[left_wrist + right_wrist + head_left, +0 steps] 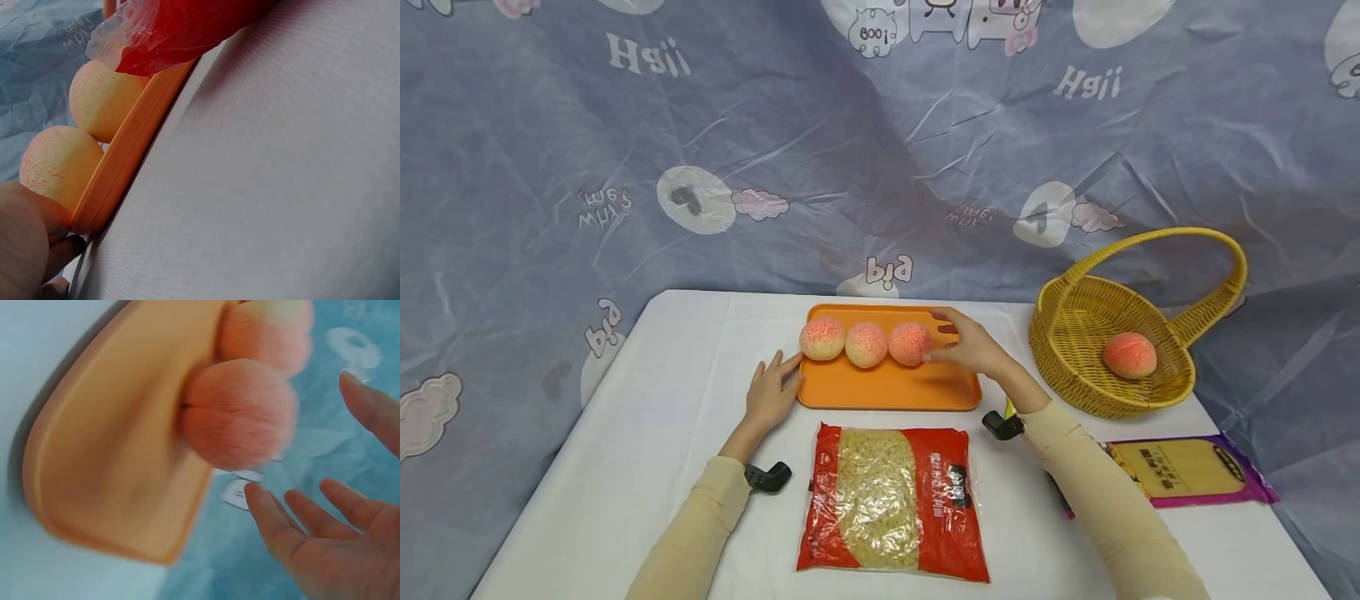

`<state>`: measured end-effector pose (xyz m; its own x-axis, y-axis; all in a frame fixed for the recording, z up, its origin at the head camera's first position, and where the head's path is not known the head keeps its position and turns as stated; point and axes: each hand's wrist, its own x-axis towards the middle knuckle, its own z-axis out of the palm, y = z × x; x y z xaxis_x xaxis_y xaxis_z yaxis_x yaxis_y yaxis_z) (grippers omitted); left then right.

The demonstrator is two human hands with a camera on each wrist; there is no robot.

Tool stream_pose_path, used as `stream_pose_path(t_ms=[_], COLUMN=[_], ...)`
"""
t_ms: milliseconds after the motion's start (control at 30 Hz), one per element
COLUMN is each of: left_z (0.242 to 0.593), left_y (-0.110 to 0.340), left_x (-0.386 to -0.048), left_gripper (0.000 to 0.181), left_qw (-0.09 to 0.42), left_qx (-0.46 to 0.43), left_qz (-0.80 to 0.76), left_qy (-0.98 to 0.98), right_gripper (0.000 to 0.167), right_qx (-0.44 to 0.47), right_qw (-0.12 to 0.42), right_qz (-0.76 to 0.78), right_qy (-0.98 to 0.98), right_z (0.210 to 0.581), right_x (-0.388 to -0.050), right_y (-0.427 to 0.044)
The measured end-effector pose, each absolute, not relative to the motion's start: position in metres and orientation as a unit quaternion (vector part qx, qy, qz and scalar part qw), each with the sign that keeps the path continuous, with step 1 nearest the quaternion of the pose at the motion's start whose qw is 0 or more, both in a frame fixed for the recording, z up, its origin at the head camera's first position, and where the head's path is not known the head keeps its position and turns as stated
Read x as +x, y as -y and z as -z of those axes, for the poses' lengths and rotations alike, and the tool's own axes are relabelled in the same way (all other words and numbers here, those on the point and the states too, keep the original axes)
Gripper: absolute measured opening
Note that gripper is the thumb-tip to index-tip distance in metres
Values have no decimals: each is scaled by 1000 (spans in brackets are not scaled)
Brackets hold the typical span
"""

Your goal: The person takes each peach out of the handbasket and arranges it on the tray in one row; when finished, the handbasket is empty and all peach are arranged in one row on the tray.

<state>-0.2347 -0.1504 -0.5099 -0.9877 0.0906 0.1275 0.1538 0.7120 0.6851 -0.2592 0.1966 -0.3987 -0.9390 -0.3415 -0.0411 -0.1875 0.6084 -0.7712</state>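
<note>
Three peaches, a left one (822, 338), a middle one (866, 345) and a right one (910, 343), sit in a row on an orange tray (887, 389). My left hand (771, 396) touches the tray's left edge with its fingers spread. In the left wrist view, its fingertips meet the tray's corner beside the nearest peach (59, 165). Over the tray's right side is my right hand (973, 343), its fingers parted around the near side of the right peach. The right wrist view shows a gap between that peach (240, 415) and the fingertips.
A yellow wicker basket (1052, 367) with a tall handle stands at the right, holding one peach (1130, 356). In front of the tray lies a red bag of pasta (880, 500). A purple-edged packet (1180, 471) lies partly under the right sleeve.
</note>
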Motion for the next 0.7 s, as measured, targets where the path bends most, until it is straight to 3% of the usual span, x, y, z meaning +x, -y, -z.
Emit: stream_pose_path(t_ms=[200,333,567,700], left_z=[509,508,510,510], left_y=[150,152,153,152], left_x=[-235,-235,-235,-235], left_gripper=[46,46,47,47], left_qw=[38,34,28,30], left_qx=[-62,-61,-64,-70], left_qz=[371,372,371,372], left_qy=[926,926,926,925], right_gripper=[74,64,57,58], right_qx=[-190,-179,-41,76], right_qw=[40,-39,-229,-278], right_qz=[439,442,463,475], right_qy=[-877,-878,-855,-831], right_z=[370,357,343,349], right_x=[-218,-194,-175,-182], right_y=[-228,-261,-329,-368])
